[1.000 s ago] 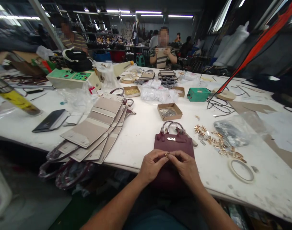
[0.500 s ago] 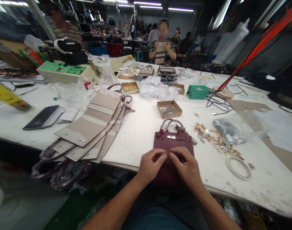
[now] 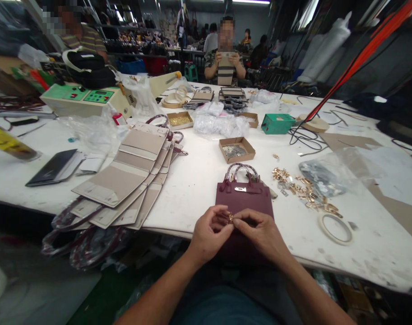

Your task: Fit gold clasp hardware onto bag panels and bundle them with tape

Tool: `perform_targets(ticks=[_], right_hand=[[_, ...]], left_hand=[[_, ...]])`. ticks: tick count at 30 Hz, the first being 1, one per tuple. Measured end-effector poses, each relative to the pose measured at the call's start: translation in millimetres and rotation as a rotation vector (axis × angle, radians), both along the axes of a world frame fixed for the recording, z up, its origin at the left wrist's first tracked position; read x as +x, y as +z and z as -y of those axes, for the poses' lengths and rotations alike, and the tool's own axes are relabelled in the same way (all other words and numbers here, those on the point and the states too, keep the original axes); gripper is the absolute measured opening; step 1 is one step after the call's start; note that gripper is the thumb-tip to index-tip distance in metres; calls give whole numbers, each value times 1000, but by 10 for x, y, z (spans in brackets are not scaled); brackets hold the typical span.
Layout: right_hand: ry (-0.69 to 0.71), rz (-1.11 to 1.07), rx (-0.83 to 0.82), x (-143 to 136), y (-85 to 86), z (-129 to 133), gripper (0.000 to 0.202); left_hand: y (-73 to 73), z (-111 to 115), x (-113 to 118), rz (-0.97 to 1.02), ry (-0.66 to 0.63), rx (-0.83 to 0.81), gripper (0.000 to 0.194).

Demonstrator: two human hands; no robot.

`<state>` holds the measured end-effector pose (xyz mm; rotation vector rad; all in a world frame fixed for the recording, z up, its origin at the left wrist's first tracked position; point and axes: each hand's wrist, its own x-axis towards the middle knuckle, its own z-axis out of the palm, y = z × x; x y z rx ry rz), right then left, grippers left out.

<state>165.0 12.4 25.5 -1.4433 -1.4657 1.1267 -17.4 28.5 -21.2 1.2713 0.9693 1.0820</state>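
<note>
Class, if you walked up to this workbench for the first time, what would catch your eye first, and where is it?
A maroon handbag lies at the near table edge, where the left hand and right hand pinch a small gold fitting. Left of it fans a stack of beige panels; to its right, gold hardware lies scattered.

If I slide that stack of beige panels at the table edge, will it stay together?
Probably not. The beige panels lie fanned, not squared, so they would likely slip over one another. They look flat and fairly stiff. The lowest overhang the white table edge and might tip off.
</note>
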Motion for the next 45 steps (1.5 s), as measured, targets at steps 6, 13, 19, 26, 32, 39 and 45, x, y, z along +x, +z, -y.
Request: perform_targets(ticks=[6, 13, 19, 26, 32, 39, 45], right_hand=[[231, 73, 93, 94, 135, 33, 15], [10, 73, 184, 55, 41, 147, 11], [-20, 60, 186, 40, -36, 233, 7], [18, 227, 381, 97, -25, 314, 9], [146, 253, 499, 157, -37, 327, 12], [243, 151, 264, 255, -10, 306, 9], [297, 120, 359, 282, 7, 318, 11]], left_hand=[[146, -89, -110, 147, -261, -345, 50], [215, -39, -69, 138, -97, -279, 36], [270, 27, -32, -11, -86, -89, 23], [232, 81, -8, 49, -121, -228, 31], [162, 127, -7, 126, -165, -345, 36], [191, 173, -21, 114, -165, -386, 35], [182, 202, -16, 118, -206, -337, 32]])
